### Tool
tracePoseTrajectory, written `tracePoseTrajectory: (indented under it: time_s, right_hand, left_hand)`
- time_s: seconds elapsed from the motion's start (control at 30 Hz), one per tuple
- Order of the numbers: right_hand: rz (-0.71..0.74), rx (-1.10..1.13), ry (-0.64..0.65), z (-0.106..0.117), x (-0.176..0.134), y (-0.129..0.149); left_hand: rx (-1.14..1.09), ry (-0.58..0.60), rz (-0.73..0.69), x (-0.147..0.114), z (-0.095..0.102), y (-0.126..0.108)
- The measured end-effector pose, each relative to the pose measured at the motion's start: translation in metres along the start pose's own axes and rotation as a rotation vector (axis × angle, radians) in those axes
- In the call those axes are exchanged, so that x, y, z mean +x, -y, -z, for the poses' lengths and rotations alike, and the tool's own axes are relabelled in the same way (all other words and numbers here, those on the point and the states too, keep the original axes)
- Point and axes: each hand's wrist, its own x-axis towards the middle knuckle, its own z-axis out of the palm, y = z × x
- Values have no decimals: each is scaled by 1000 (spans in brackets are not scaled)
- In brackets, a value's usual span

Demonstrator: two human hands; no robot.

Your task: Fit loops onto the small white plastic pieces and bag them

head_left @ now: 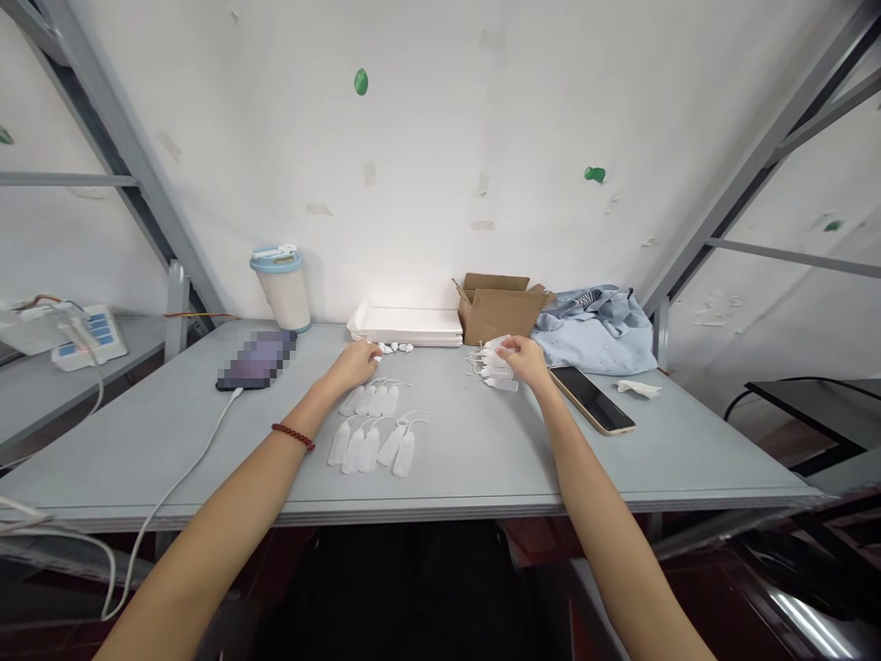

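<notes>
My left hand (356,362) is closed with its fingertips together, beside a short row of small white pieces (395,348). A bit of white shows at those fingertips, but its kind is too small to make out. On the right, my right hand (524,357) pinches the end of a white tag (496,343) at the top of a pile of stringed tags (496,373). Between my arms, several white tags with looped strings (370,451) lie in a front group, with another group of tags (372,400) behind them.
Along the wall stand a blue-lidded cup (281,292), stacked white trays (409,326), an open cardboard box (501,314) and a bunched blue cloth (596,332). A black phone (592,400) lies near my right forearm. Left is another phone (257,360) with a charging cable (184,477).
</notes>
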Motion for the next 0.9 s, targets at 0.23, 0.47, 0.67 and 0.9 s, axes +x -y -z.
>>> tracePoseTrajectory:
  time_s: [0.23,0.47,0.67,0.9]
  right_hand:
    - [78,398,165,3,-27,50]
    - [300,562,1472,-12,-81,102]
    - [296,506,1609,-26,-90,103]
    - [200,406,1599,-20,-84,102]
  left_hand:
    - [-66,-21,-2,-3,1,-8]
    - [-293,-53,-49,-5,6,-32]
    - [-341,-95,-61,-9,5,-46]
    - [-457,-112,-35,-8,6,-49]
